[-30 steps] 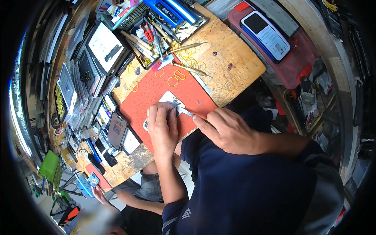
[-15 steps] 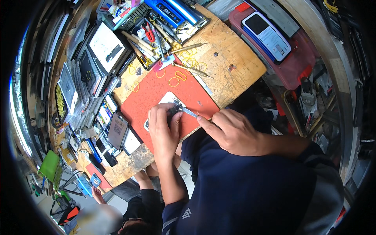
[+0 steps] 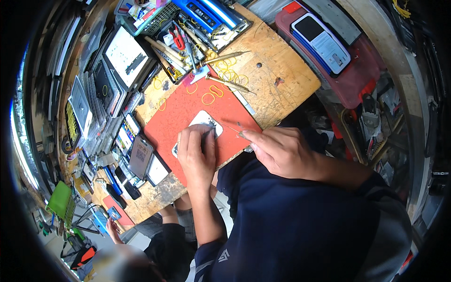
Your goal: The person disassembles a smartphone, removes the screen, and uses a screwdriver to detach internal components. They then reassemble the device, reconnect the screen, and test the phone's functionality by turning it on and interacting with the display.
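Note:
On the red mat (image 3: 178, 120) lies a white smartphone (image 3: 203, 116), with small dark parts exposed near its right end. My left hand (image 3: 195, 150) is curled over its middle, thumb and fingers closed around it. A dark piece shows by the fingertips, partly hidden by them. Just right of the phone, my right hand (image 3: 282, 152) pinches a thin metal pry tool (image 3: 233, 130). The tool's tip points back at the phone without touching it, and it looks narrow, seen nearly edge-on.
Yellow rubber bands (image 3: 208, 98) and slim screwdrivers (image 3: 230, 83) lie beyond the mat. A tool tray (image 3: 188, 51) stands at the back. Phones and tablets (image 3: 141, 157) are piled on the left. Another person's hand (image 3: 112, 230) holds a phone at lower left.
My right hand has drawn the pry tool back to the right, off the phone, and turned it. My left hand stays over the phone, which now shows more of its right end.

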Available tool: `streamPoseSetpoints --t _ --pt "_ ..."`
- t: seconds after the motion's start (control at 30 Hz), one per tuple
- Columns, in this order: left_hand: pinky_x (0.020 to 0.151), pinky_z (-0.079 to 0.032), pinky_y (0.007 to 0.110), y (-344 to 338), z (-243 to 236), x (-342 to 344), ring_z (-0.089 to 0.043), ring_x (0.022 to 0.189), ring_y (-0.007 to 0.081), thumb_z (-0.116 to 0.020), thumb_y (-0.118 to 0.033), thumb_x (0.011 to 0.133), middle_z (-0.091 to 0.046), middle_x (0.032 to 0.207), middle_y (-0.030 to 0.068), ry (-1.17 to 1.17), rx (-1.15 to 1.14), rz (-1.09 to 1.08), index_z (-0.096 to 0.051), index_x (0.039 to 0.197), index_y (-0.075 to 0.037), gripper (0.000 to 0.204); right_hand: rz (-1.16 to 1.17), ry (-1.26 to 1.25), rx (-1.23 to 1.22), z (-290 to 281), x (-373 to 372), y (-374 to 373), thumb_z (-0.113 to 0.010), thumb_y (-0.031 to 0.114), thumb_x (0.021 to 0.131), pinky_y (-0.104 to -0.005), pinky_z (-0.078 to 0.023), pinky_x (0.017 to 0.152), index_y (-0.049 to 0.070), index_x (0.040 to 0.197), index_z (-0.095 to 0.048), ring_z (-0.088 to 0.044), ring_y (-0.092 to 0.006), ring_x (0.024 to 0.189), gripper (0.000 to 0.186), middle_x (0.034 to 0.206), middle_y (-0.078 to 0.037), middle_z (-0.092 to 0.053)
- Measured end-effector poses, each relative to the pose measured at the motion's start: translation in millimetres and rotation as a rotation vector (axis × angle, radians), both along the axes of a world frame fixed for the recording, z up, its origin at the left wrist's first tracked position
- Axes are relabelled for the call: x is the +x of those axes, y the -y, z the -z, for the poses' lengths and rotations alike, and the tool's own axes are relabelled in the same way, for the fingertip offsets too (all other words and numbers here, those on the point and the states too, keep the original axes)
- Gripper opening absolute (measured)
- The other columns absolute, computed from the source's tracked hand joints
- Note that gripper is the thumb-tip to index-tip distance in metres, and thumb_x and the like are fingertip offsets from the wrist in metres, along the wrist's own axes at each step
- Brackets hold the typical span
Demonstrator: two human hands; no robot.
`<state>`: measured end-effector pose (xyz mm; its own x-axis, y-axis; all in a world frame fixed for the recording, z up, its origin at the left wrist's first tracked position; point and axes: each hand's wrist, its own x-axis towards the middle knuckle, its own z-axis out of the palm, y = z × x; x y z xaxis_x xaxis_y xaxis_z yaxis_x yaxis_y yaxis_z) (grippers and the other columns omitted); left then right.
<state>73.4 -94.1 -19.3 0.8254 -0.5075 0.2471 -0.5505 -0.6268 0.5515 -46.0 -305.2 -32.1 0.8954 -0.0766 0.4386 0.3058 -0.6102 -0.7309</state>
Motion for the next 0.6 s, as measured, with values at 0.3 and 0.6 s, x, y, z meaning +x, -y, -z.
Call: streamPoseSetpoints --t 0.3,0.6 --pt "0.089 -0.057 0.043 0.3 -1.0 -2.2 -0.072 0.099 0.0348 -0.082 0.006 0.089 -0.075 0.105 0.0170 0.044 -0.015 0.003 -0.072 0.101 0.002 0.017 -0.013 -0.029 0.159 5.8 17.0 -9.6 -0.075 0.001 0.096 -0.0457 -0.063 0.070 -0.006 0.130 -0.072 -0.079 -0.0373 0.080 0.035 0.096 -0.021 -0.079" --pt "0.088 -0.059 0.040 -0.1 2.6 -0.4 -0.075 0.097 0.0316 -0.082 0.006 0.090 -0.076 0.104 0.0165 0.068 -0.029 0.008 -0.071 0.100 0.002 0.015 0.019 0.000 0.088 1.2 23.6 -14.9 -0.073 -0.003 0.096 -0.0441 -0.062 0.067 -0.005 0.128 -0.074 -0.078 -0.0334 0.075 0.032 0.089 -0.017 -0.077"
